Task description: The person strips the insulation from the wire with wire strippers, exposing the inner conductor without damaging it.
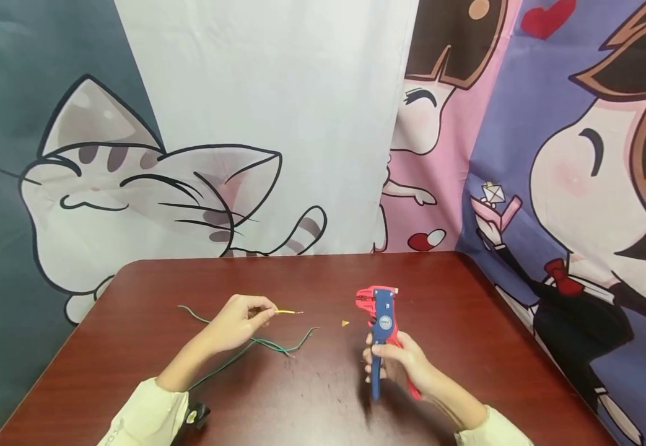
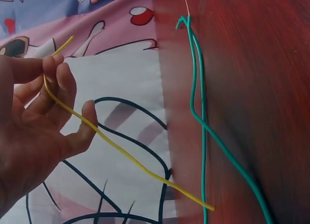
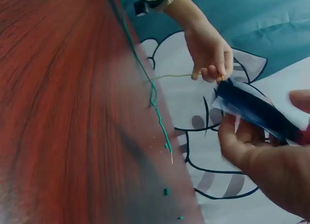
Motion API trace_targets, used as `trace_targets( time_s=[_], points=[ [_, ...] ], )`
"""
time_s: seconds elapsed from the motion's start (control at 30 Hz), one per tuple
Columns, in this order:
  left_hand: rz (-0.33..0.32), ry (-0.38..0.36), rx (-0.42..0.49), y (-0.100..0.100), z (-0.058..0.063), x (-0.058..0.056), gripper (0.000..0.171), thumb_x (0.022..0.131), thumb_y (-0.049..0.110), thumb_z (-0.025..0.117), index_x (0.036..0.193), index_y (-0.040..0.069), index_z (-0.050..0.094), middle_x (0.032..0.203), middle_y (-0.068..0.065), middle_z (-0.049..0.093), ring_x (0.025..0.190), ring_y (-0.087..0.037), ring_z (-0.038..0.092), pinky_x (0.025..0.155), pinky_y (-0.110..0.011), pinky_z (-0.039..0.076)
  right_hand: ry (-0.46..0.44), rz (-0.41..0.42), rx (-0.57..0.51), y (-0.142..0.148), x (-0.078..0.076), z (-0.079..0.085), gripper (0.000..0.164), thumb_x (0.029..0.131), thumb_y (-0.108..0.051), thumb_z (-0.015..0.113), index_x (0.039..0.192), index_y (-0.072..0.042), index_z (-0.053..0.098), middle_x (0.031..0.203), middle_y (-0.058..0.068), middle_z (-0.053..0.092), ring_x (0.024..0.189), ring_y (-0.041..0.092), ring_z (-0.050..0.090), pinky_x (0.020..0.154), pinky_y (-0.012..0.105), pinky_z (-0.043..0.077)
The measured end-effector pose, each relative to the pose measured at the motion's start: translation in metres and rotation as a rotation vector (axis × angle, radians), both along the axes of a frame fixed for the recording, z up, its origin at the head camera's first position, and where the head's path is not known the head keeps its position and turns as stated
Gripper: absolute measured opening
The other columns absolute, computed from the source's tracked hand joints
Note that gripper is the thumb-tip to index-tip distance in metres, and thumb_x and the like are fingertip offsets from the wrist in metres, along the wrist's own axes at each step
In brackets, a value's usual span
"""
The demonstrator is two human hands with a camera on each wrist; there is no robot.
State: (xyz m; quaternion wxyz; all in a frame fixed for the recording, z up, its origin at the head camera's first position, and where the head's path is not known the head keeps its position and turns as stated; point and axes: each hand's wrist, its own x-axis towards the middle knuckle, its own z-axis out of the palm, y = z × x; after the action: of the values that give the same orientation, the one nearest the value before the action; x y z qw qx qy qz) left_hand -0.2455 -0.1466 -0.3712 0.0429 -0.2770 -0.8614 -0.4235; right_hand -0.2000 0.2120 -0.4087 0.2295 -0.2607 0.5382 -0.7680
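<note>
A yellow wire (image 1: 285,311) is pinched between the thumb and fingers of my left hand (image 1: 237,323), its bare tip pointing right. In the left wrist view the rest of the yellow wire (image 2: 123,152) trails past the palm. My right hand (image 1: 403,362) grips a blue and red wire stripper (image 1: 384,319) by its handles, jaws upward, apart from the wire. Green wires (image 1: 269,342) with bare copper ends lie on the table below my left hand. The stripper (image 3: 256,110) is blurred in the right wrist view.
A small yellow piece (image 1: 345,323) shows between the hands. Small green bits (image 3: 166,191) lie on the brown table (image 1: 467,347). A dark strapped device (image 1: 197,415) sits at the left wrist. Behind the table hangs a cartoon-printed cloth (image 1: 278,80).
</note>
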Motion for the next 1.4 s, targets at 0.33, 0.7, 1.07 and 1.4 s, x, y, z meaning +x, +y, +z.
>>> trace_targets(
  time_s=[0.33, 0.7, 1.07, 1.4],
  points=[
    [-0.028, -0.029, -0.055, 0.005, -0.005, -0.008, 0.01, 0.096, 0.012, 0.064, 0.091, 0.014, 0.073, 0.074, 0.009, 0.064, 0.065, -0.004, 0.059, 0.059, -0.025, 0.049, -0.015, 0.14, 0.029, -0.002, -0.01, 0.006, 0.018, 0.096, 0.0, 0.044, 0.111, -0.001, 0.054, 0.09, 0.009, 0.067, 0.081, 0.02, 0.066, 0.075, 0.047, 0.058],
    [-0.106, -0.159, -0.048, 0.008, -0.024, -0.023, 0.013, 0.097, 0.011, 0.063, 0.098, 0.003, 0.072, 0.085, -0.011, 0.071, 0.079, -0.031, 0.068, 0.066, -0.024, 0.05, -0.048, -0.074, 0.211, 0.005, -0.032, -0.005, 0.055, 0.095, 0.0, 0.058, 0.138, 0.02, 0.03, 0.116, 0.031, 0.065, 0.091, 0.041, 0.071, 0.078, 0.061, 0.051],
    [-0.19, -0.206, -0.095, 0.008, -0.039, -0.039, 0.017, 0.095, 0.016, 0.066, 0.102, 0.002, 0.072, 0.093, -0.008, 0.073, 0.084, -0.011, 0.063, 0.076, -0.027, 0.049, -0.099, -0.161, 0.323, 0.019, -0.059, -0.016, 0.049, 0.088, 0.0, 0.067, 0.131, 0.018, 0.049, 0.115, 0.035, 0.063, 0.101, 0.048, 0.066, 0.075, 0.057, 0.054],
    [-0.149, -0.22, -0.057, 0.01, -0.047, -0.045, 0.019, 0.092, 0.012, 0.07, 0.105, -0.002, 0.07, 0.091, -0.004, 0.072, 0.088, -0.019, 0.067, 0.079, -0.031, 0.051, -0.058, -0.293, 0.499, 0.025, -0.075, -0.028, 0.054, 0.086, -0.009, 0.074, 0.128, 0.017, 0.054, 0.103, 0.021, 0.072, 0.081, 0.022, 0.072, 0.06, 0.043, 0.058]
  ],
)
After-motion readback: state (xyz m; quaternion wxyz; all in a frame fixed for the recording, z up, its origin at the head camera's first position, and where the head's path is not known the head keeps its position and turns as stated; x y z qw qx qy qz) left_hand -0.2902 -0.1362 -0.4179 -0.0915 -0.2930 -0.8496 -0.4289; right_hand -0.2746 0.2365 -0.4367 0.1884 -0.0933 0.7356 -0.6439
